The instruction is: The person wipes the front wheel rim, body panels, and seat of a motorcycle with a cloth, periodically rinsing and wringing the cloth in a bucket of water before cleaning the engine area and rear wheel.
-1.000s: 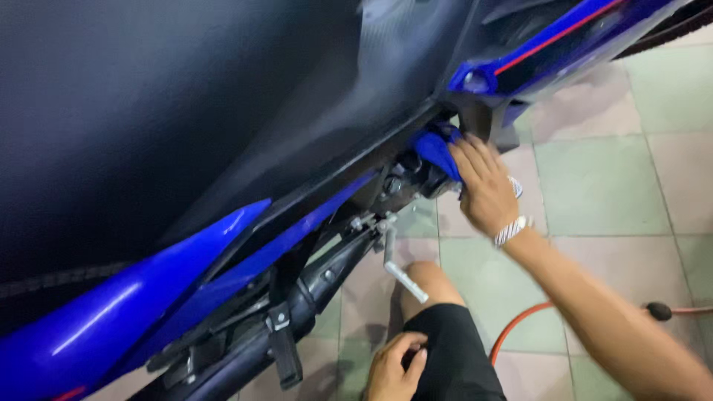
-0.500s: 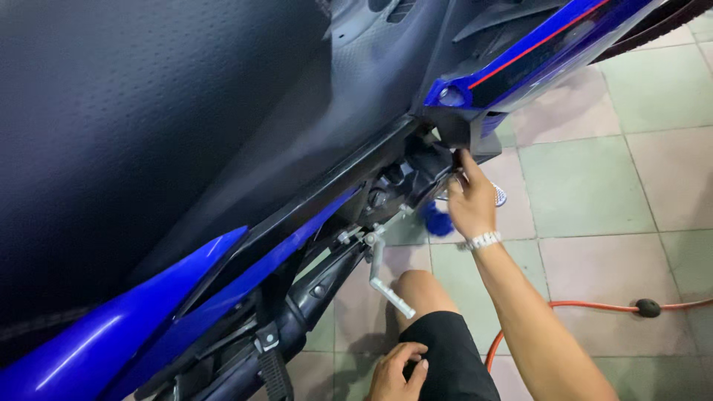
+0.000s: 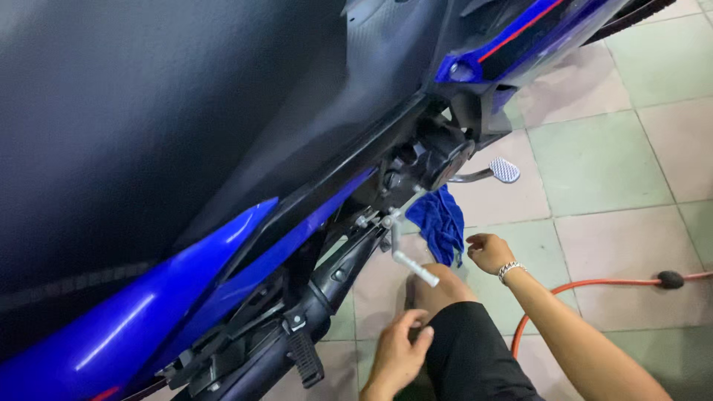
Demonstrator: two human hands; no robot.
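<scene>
Single head view; steeply downward, close over motorcycle point(image 3: 223, 223) flank
</scene>
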